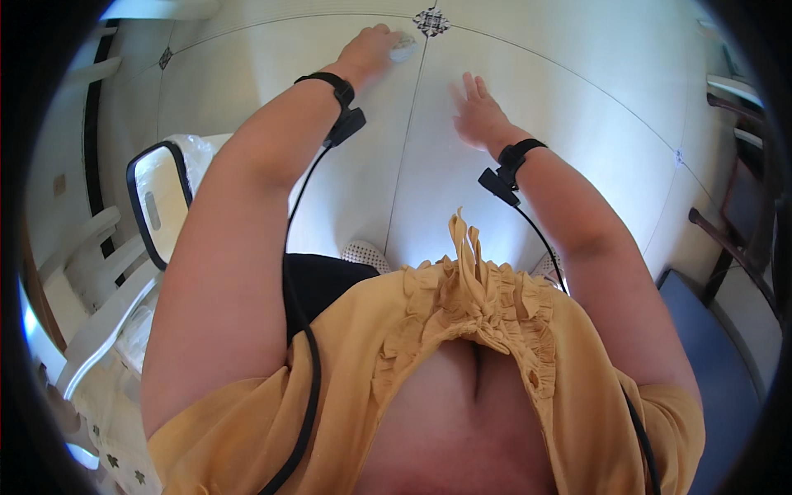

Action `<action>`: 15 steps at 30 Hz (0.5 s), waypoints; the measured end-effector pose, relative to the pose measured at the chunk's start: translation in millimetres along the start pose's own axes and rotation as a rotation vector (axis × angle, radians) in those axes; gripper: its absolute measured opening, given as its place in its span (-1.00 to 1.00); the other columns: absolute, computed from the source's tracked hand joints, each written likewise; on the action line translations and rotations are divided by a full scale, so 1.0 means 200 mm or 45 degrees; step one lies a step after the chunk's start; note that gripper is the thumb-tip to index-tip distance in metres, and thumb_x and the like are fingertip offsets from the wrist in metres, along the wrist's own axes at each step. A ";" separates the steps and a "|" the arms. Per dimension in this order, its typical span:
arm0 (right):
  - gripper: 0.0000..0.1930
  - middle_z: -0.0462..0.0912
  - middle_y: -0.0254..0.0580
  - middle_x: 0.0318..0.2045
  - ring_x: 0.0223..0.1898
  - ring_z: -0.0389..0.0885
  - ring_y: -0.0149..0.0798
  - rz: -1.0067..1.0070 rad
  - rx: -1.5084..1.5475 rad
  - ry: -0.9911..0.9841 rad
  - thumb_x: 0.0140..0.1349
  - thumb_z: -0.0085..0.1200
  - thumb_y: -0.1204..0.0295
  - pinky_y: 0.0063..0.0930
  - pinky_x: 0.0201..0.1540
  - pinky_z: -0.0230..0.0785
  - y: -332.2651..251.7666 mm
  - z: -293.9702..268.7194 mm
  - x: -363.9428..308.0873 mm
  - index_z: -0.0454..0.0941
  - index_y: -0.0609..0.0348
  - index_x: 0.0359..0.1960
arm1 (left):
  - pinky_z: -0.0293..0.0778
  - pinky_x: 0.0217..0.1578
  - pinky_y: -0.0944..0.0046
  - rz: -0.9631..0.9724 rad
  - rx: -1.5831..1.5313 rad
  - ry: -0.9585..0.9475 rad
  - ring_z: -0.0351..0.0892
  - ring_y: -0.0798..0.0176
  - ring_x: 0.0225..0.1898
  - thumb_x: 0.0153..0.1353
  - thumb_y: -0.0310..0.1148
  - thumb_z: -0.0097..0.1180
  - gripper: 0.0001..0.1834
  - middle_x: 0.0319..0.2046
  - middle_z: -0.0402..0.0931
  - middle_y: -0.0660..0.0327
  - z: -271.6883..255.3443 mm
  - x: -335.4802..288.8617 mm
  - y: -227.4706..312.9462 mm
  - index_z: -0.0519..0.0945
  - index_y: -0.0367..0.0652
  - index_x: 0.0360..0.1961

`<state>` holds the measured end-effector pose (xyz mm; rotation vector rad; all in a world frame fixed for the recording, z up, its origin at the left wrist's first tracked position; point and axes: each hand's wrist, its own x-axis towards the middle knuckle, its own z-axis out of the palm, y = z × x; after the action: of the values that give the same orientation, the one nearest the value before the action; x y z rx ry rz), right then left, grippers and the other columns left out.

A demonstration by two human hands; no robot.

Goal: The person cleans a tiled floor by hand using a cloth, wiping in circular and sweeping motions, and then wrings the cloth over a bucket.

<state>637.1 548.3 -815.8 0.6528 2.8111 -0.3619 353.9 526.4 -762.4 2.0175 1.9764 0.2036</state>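
At the top of the view my left hand (367, 56) is stretched forward over the tiled floor (487, 165). Its fingers are closed on a small translucent whitish thing (403, 48), blurred, whose kind I cannot make out. My right hand (478, 114) is raised further right, its fingers apart and smeared by motion, with nothing visible in it. A black band with a small dark device circles each wrist, the left device (345, 127) and the right device (500, 187) each trailing a black cable.
To the left stand a white chair (111, 309) and a dark-rimmed white panel (161, 202) beside clear plastic wrap (196, 157). A blue flat surface (714, 355) and dark wooden furniture (734, 247) are at the right. Below me shows a dotted shoe (365, 254).
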 end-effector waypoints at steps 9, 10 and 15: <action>-0.25 -0.15 0.22 0.53 0.55 -0.19 0.27 0.098 -0.143 -0.201 0.28 -0.08 0.41 -0.09 0.52 -0.13 -0.01 0.06 0.03 -0.01 0.07 0.53 | 0.56 -0.09 0.06 0.332 0.034 -0.270 0.54 -0.09 -0.09 0.21 -0.51 0.05 -0.61 -0.11 0.56 0.11 0.12 -0.37 0.08 0.59 -0.06 0.08; -0.23 -0.16 0.22 0.54 0.55 -0.20 0.27 0.102 -0.127 -0.193 0.26 -0.07 0.43 -0.09 0.52 -0.13 -0.01 0.05 0.03 -0.02 0.06 0.53 | 0.56 -0.08 0.07 0.354 0.023 -0.268 0.53 -0.08 -0.06 0.21 -0.51 0.04 -0.63 -0.10 0.55 0.12 0.13 -0.46 0.08 0.59 -0.04 0.06; -0.25 -0.13 0.20 0.53 0.54 -0.18 0.30 0.153 -0.071 -0.214 0.23 -0.04 0.46 -0.05 0.52 -0.12 -0.04 0.00 0.02 0.05 0.07 0.51 | 0.54 -0.03 0.10 0.376 0.007 -0.398 0.48 -0.03 0.02 0.20 -0.50 0.02 -0.66 -0.08 0.51 0.17 0.14 -0.79 0.11 0.59 -0.04 0.00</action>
<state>629.5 542.9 -814.9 0.7386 2.5991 -0.2997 377.8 366.4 -764.3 2.1838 1.4924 -0.0515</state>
